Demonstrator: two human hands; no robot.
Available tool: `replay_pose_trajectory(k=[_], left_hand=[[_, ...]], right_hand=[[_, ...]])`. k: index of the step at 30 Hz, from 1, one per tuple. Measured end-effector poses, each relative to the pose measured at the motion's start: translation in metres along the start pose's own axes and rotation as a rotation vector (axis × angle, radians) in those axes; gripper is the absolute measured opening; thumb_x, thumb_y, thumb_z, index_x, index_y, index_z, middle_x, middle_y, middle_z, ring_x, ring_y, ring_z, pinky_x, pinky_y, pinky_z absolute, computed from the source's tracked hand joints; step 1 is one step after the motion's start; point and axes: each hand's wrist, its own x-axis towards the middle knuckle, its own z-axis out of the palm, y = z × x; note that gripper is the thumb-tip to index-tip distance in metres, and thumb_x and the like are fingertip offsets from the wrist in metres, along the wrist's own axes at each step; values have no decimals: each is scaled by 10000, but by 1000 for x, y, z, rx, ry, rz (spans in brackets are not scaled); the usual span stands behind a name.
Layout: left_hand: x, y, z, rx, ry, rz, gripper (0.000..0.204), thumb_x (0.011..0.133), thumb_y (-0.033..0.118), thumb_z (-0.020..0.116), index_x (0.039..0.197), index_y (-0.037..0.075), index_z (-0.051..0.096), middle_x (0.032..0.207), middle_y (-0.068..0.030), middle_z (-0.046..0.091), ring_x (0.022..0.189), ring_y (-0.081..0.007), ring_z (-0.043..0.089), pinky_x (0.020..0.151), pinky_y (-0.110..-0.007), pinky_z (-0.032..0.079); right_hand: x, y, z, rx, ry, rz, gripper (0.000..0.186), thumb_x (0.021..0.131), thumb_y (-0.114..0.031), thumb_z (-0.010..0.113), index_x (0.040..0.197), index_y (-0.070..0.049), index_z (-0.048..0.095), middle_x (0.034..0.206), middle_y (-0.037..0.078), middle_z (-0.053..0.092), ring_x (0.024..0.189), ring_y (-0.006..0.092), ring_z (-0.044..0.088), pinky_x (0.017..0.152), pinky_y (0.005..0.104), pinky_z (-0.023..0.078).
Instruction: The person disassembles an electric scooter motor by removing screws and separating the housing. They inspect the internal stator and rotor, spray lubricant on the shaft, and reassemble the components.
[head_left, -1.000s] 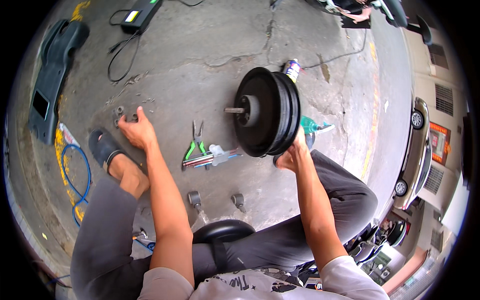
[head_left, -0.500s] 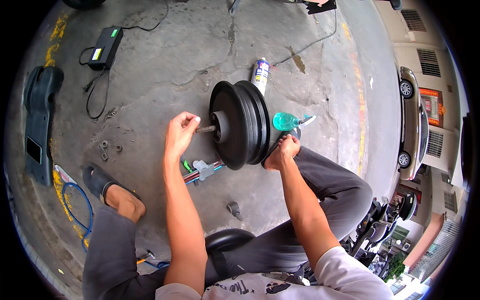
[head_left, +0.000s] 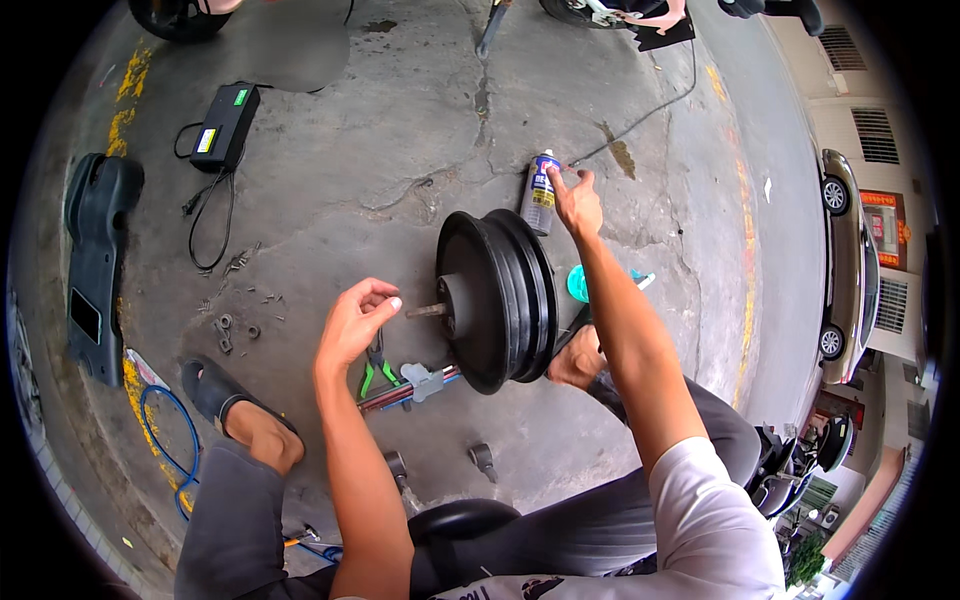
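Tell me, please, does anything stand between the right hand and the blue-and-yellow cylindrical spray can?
Nothing visible does: the right hand overlaps the spray can in view; contact is unclear. The round black wheel rim stands to one side.

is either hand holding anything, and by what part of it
No hold shows. The left hand is near the axle, nothing visible in its grasp; the right hand is at the spray can but not closed around it.
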Motion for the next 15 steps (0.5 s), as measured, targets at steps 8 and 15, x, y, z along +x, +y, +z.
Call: replay_pose_trajectory(k=[8,15], left_hand=[[26,-8,-1,-332,549,-85,257,1002,262,657,1153,58,692,935,-16,700,808,-96,623,707,-267,457],[3,-8,64,-800,957,-94,215,1020,149,592,1176,14,655,974,-65,697,772,-124,633,654,-275,482]], right_hand=[[23,-20,-31,-64,-116,-369,1049,726,-348,795,1612,-244,244,1261,332,642,1140,459,662,993,510,532],[-172,-135,-310,519,478,-893,912,864,-107,801,1586,-213,254,1411,169,469,1175,270,588,961,406,543]])
